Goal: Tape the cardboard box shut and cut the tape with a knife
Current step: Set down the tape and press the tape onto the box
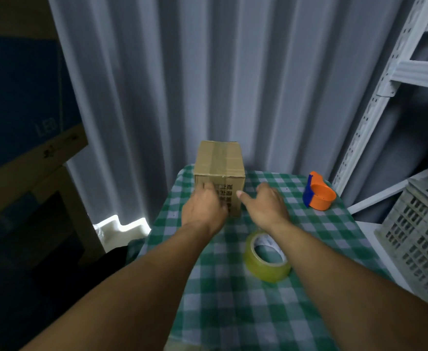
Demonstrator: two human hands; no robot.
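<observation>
A small brown cardboard box (pixel 219 160) stands at the far end of the table, a strip of tape along its closed top. My left hand (pixel 204 207) is against the box's near face, fingers spread on it. My right hand (pixel 263 202) hovers just right of the box, thumb pointing toward its corner, holding nothing. A roll of yellowish clear tape (pixel 266 259) lies flat on the cloth under my right forearm. An orange and blue tape cutter (pixel 318 192) sits at the far right of the table. No knife is visible.
The table wears a green and white checked cloth (pixel 233 300). A grey curtain hangs behind it. A white metal shelf (pixel 375 102) and a grey plastic crate (pixel 420 239) stand on the right; a large box and white foam on the left.
</observation>
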